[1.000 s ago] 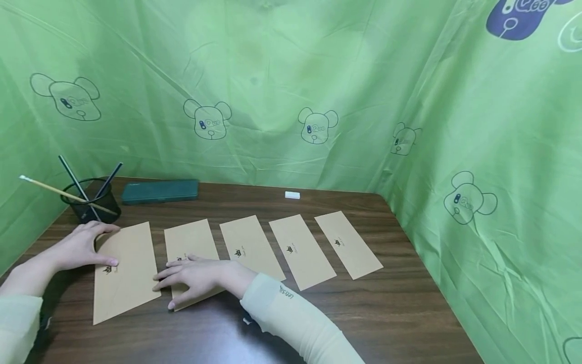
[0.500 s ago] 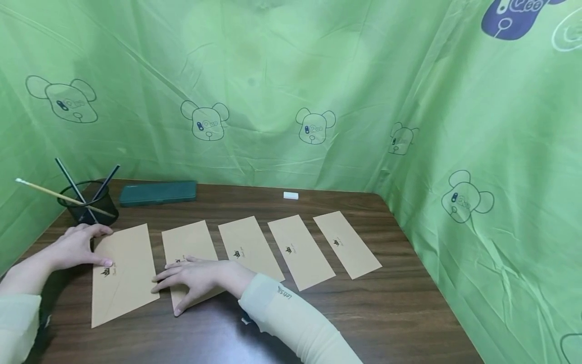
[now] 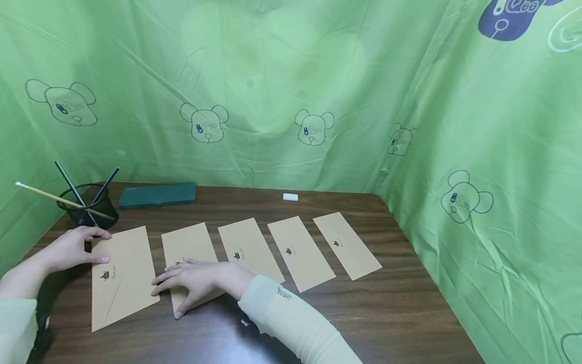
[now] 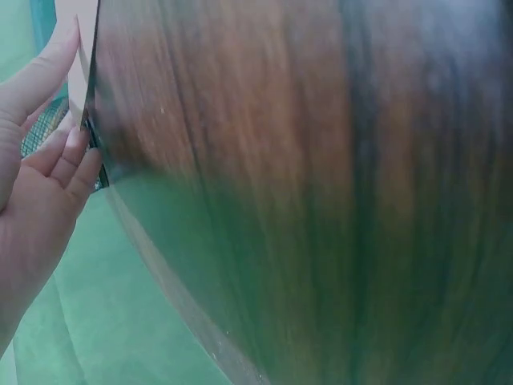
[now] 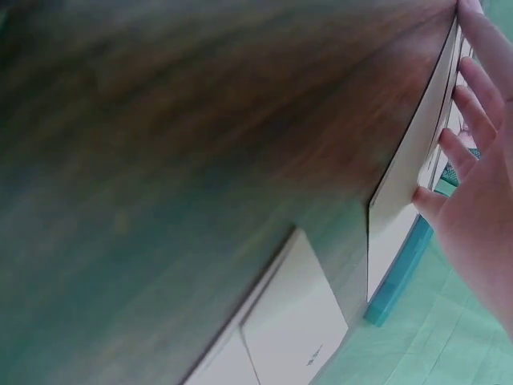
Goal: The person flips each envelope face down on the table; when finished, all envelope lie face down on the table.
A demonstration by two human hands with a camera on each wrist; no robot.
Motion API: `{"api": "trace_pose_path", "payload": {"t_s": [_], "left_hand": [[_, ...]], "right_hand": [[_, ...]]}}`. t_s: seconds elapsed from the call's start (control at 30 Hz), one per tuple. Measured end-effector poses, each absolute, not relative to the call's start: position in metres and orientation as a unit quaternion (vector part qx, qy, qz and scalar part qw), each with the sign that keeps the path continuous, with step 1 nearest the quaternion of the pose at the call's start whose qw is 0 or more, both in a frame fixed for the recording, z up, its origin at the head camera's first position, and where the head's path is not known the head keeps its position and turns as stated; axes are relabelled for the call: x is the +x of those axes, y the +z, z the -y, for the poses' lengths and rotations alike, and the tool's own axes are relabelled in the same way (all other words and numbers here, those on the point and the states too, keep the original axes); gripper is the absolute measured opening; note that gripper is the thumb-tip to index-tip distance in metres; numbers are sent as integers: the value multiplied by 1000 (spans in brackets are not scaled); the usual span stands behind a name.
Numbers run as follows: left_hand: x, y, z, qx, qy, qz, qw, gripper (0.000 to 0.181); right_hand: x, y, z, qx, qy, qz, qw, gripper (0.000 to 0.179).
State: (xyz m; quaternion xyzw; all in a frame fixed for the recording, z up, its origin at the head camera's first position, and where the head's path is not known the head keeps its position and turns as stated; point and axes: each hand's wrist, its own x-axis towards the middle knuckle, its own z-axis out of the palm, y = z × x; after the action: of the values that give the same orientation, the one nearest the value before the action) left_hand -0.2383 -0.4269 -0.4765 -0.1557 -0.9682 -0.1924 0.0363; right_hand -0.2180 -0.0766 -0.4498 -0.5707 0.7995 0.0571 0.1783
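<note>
Several brown paper envelopes with a small crown print lie in a row across the wooden table. My left hand point(image 3: 73, 247) rests at the upper left of the leftmost envelope point(image 3: 125, 283), thumb on its face and index finger near the top edge. In the left wrist view, the thumb and fingertips meet that envelope's edge. My right hand point(image 3: 195, 283) lies palm down over the second envelope point(image 3: 188, 240), fingers spread. Its fingertips reach the right edge of the leftmost envelope, and its thumb tip is by the second one's lower edge. The second envelope's middle is hidden.
A black mesh pen cup point(image 3: 97, 210) with pencils stands behind my left hand. Further back lie a dark green case point(image 3: 157, 195) and a white eraser point(image 3: 290, 197). Three more envelopes point(image 3: 302, 255) lie to the right. A green curtain point(image 3: 263, 60) encloses the table.
My left hand has slid slightly left over the leftmost envelope. The right thumb has shifted a little toward me. The whole head view has also drifted slightly; the envelopes keep their arrangement.
</note>
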Motion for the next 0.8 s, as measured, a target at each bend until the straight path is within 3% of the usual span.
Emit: {"api": "trace_pose_path", "payload": {"t_s": [0.27,0.6,0.8], "left_hand": [[-238,-469,424,-135,-202,967,71,47],[-234,-446,420,-95,-279,955,44,33],[-235,-437,420,-125,-330,935,42,20]], "right_hand": [[-218,-448,77,-576,65,-797,171,75],[-217,-445,77,-570,43,-804,162,71],[-214,-443,78,-571,-4,-809,142,83]]}}
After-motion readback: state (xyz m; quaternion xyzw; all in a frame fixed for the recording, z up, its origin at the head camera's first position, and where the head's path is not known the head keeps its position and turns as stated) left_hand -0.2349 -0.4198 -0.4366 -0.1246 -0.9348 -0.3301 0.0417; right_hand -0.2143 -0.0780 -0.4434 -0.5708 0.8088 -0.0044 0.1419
